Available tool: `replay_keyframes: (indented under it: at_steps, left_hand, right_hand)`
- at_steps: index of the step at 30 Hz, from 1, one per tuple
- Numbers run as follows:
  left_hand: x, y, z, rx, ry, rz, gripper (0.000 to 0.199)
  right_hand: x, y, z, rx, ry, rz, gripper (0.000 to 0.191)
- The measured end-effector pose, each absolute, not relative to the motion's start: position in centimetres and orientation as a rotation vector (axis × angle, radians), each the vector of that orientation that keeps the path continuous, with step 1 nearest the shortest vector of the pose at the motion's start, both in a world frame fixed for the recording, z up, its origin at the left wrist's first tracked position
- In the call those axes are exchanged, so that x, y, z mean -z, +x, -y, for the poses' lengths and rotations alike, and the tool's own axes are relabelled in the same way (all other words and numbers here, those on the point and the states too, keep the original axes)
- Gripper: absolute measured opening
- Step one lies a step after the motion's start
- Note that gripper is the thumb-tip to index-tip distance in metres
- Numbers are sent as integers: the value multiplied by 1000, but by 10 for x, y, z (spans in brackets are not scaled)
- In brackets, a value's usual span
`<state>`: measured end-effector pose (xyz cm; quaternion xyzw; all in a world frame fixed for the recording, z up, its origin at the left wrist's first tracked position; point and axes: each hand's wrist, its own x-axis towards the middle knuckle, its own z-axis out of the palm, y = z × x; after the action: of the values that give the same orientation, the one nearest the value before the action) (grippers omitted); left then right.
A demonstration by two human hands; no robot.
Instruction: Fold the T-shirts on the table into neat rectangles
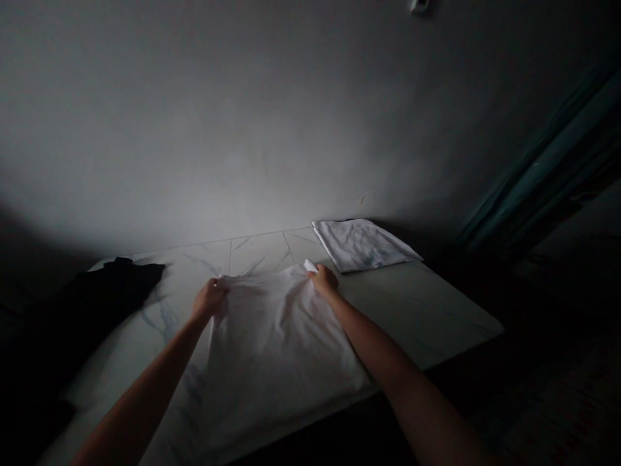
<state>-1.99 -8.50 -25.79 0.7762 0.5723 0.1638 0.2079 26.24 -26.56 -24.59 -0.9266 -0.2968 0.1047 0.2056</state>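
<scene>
Got one creased, soft white cloth lying mid-table on a marble-look top, with both hands pinching its far edge: left hand and right hand, each closed on a bunched bit of fabric. Just beyond, at the far edge, sits one folded white cloth; one dark black garment lies along the left edge.

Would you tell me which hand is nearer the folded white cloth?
Right hand: just in front of the folded white cloth. Left hand: farther away, to its left.
</scene>
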Motion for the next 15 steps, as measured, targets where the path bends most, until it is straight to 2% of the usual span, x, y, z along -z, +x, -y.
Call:
replay_keyframes:
  at_steps: [7,9,12,15]
  left_hand:
    - [253,-25,92,-747,2233,-1508,20]
    - [251,-25,94,-752,2177,-1475,24]
    - [248,-21,99,-729,2212,-1434,44]
    - [243,-14,102,-633,2365,-1394,39]
  right_hand:
    - [259,262,264,75,-2459,879,25]
    - [263,265,263,148,-2389,916,22]
    - [263,269,263,165,-2355,1013,19]
    - [260,269,262,116,-2406,1100,17]
